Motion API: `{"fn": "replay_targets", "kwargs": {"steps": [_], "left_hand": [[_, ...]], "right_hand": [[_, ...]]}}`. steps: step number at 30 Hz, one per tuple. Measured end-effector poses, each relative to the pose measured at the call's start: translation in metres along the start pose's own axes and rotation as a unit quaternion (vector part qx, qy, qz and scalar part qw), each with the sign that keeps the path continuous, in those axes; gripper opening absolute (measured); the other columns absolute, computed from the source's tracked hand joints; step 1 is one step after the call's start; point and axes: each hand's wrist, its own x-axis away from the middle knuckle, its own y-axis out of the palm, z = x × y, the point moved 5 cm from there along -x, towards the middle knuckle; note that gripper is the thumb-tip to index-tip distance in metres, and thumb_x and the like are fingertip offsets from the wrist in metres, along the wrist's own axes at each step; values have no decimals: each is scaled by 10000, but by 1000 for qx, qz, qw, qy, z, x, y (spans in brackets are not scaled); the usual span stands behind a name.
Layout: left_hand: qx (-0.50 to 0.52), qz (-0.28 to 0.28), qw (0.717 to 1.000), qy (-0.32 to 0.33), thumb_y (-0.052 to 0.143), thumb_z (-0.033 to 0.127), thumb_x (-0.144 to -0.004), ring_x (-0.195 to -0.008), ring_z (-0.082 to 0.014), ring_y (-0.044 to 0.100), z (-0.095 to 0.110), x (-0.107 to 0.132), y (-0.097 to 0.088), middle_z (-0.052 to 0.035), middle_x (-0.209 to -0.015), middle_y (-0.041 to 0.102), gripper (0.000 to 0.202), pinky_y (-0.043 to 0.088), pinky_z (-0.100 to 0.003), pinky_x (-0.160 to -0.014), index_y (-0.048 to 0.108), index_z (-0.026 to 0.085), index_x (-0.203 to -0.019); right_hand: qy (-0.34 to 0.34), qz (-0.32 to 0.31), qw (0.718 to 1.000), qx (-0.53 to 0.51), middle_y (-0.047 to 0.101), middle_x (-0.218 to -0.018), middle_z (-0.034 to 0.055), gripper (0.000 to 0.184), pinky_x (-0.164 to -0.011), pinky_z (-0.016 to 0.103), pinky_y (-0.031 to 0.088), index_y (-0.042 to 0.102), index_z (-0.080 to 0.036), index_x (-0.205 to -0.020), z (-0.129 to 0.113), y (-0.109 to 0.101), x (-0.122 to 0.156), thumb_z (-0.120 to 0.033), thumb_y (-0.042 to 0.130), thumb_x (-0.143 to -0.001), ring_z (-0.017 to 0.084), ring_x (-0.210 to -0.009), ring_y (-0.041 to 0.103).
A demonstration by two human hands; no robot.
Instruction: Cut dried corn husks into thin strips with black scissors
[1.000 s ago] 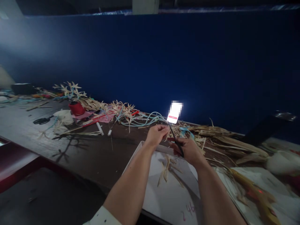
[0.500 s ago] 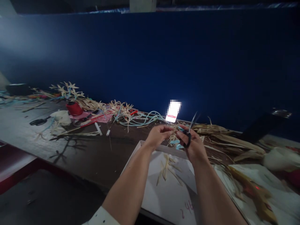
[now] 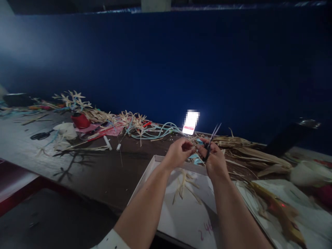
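Observation:
My right hand [image 3: 214, 157] is closed round the black handles of a pair of scissors [image 3: 211, 140], whose blades point up and to the right. My left hand [image 3: 178, 152] is pinched shut beside it, thumb and fingertips together on a small pale straw piece I can barely make out. Both hands meet above the far edge of a shallow white box [image 3: 155, 166]. A few straw strips [image 3: 183, 185] lie inside that box.
A lit phone [image 3: 190, 122] leans on the blue wall. Dried husks [image 3: 249, 152] pile to the right, straw flowers [image 3: 74, 98] and blue cords [image 3: 153, 131] to the left, with a red spool [image 3: 80, 121], another pair of scissors [image 3: 40, 135] and a white sheet [image 3: 298, 207].
The scissors swung from pointing toward my left hand to blades up and right. My two hands drew together, and the left closed into a tighter pinch.

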Motion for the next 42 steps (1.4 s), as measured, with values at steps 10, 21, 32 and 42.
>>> {"fn": "replay_targets", "kwargs": {"steps": [10, 21, 32, 42], "left_hand": [[-314, 11, 937, 152, 462, 222, -808, -885, -186, 491, 22, 11, 10, -58, -924, 542, 96, 398, -285, -748, 499, 175, -884], [-253, 69, 958, 120, 464, 275, -820, -839, -179, 516, 14, 9, 6, -52, -832, 604, 165, 393, -288, -758, 584, 168, -786], [140, 130, 974, -122, 591, 387, -685, -536, -83, 467, -19, -4, -16, 0, -599, 575, 279, 359, -192, -515, 663, 133, -776], [93, 155, 977, -113, 568, 350, -686, -524, -84, 476, -10, -3, -25, 3, -568, 562, 245, 370, -191, -518, 654, 126, -733]], "right_hand": [[20, 22, 999, 15, 541, -569, -43, 446, -450, 213, 338, 628, -191, -942, 1, 2, 2, -321, 761, -537, 83, -468, 453], [-8, 29, 995, 94, 602, -652, 0, 489, -474, 230, 368, 627, -196, -997, 2, -1, 1, -419, 721, -573, 121, -547, 509], [133, -163, 959, 189, 629, -625, 27, 492, -480, 248, 372, 634, -175, -1016, -2, 27, 21, -482, 660, -633, 164, -575, 563], [149, -233, 942, 192, 627, -607, 29, 504, -478, 231, 360, 621, -132, -1053, 0, 33, 25, -417, 683, -642, 118, -514, 510]]}}
